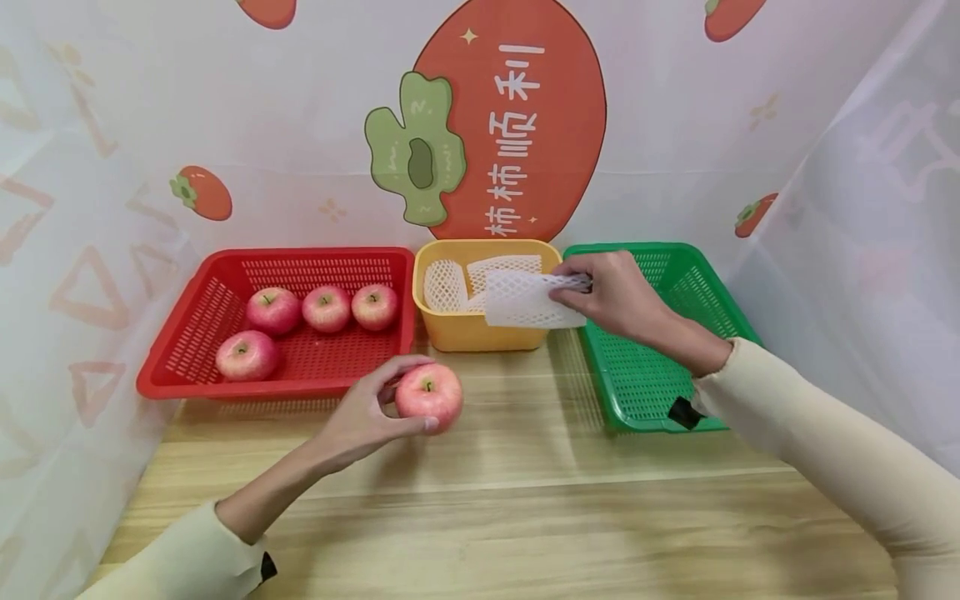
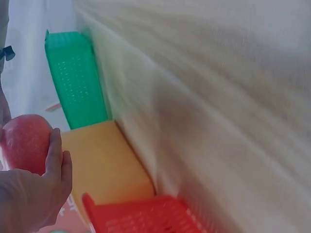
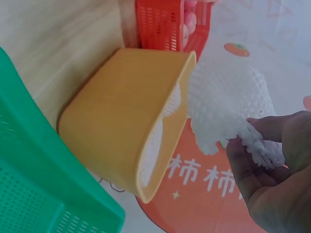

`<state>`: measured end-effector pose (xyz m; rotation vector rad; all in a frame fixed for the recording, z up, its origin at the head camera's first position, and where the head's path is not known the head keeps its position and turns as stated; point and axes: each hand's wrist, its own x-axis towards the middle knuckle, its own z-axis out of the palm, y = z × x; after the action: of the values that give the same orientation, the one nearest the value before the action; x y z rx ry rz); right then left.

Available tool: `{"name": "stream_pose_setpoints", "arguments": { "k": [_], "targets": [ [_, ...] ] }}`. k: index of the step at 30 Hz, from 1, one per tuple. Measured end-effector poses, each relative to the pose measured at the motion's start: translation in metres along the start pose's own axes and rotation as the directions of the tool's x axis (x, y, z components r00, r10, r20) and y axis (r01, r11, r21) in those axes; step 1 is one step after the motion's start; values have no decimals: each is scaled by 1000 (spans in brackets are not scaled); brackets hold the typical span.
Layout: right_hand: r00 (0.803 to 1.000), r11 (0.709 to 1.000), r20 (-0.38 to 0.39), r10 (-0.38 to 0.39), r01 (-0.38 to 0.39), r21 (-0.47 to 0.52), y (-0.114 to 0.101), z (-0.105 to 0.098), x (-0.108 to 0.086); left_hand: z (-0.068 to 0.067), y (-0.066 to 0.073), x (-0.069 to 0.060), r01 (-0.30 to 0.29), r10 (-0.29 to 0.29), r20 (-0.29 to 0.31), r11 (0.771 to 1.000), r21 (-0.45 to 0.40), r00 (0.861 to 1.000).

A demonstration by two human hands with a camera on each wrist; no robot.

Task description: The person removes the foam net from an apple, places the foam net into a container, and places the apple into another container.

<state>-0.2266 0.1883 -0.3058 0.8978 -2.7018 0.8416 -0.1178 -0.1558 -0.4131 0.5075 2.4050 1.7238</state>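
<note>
My left hand (image 1: 370,419) grips a pink-red apple (image 1: 430,397) above the table, in front of the red basket; in the left wrist view the fingers wrap the side of the apple (image 2: 26,143). Over the yellow bin (image 1: 487,333), my right hand (image 1: 617,293) pinches one end of a white foam fruit net (image 1: 525,298). The right wrist view shows the foam net (image 3: 228,104) hanging between thumb and fingers, outside the bin's rim. More foam nets (image 1: 445,286) lie inside the bin.
Left of the bin stands a red basket (image 1: 322,387) with several apples (image 1: 273,310) in it. A green basket (image 1: 637,375) stands to the right, partly behind my right forearm. Wood-grain tabletop (image 1: 480,517) lies in front, and a printed curtain (image 1: 300,125) hangs behind.
</note>
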Motion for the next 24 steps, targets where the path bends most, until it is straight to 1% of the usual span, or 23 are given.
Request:
{"name": "stream_pose_setpoints", "arguments": {
  "k": [3, 8, 12, 14, 16, 19, 21, 24],
  "targets": [
    [1000, 1000, 12, 21, -21, 14, 2, -1, 15, -11, 8, 2, 3, -2, -21, 999, 42, 1000],
    [998, 998, 36, 58, -58, 5, 4, 2, 37, -32, 18, 7, 32, -25, -71, 994, 102, 997],
    [994, 996, 61, 88, -87, -15, 5, 6, 54, -52, 24, 12, 86, -64, -131, 982, 170, 989],
    [992, 995, 69, 103, -101, -24, 8, 8, 61, -62, 27, 14, 121, -92, -154, 975, 188, 984],
    [989, 993, 81, 120, -119, -24, 11, 10, 68, -72, 27, 16, 156, -122, -180, 970, 187, 976],
    [983, 989, 104, 149, -149, -12, 16, 15, 76, -85, 24, 19, 182, -147, -211, 971, 155, 966],
    [980, 987, 118, 162, -163, -6, 20, 17, 80, -93, 21, 20, 197, -159, -231, 969, 151, 960],
    [976, 985, 130, 173, -174, -2, 25, 21, 85, -105, 15, 20, 218, -172, -250, 961, 170, 953]
  ]
}}
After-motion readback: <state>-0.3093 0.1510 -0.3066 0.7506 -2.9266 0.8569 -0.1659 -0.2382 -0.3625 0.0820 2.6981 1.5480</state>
